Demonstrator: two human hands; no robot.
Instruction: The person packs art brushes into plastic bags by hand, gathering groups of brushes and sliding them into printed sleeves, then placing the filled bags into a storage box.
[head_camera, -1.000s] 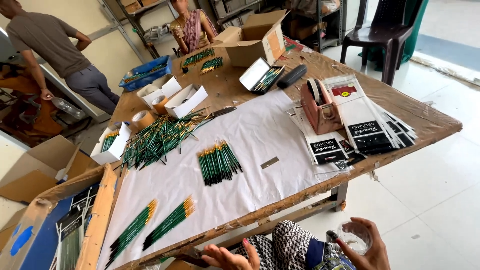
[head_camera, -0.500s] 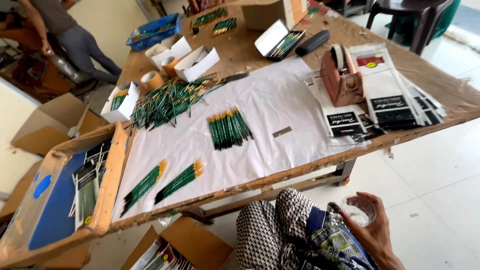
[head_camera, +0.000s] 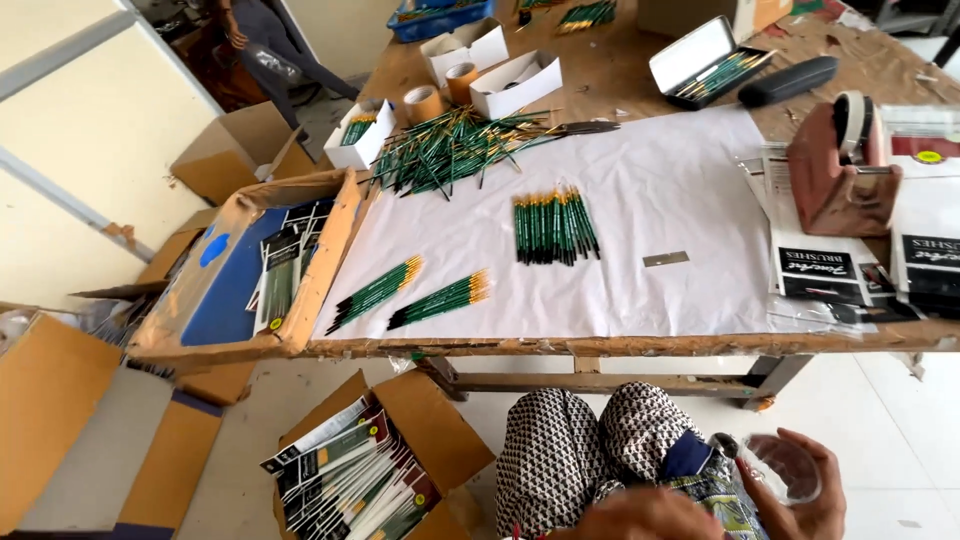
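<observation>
Right hand (head_camera: 800, 490) cupped around a clear plastic sleeve (head_camera: 780, 468) over the lap; left hand (head_camera: 640, 515) low, grip unclear. Done — sorted green brushes (head_camera: 555, 226) on white paper (head_camera: 650, 190). Left — loose heap (head_camera: 450, 150) unsorted.

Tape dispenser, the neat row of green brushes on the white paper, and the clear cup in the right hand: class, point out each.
tape dispenser (head_camera: 835, 180), head view, on its reddish-brown body.
row of green brushes (head_camera: 555, 228), head view, mid-handles.
clear cup (head_camera: 785, 468), head view, on its transparent wall.
</observation>
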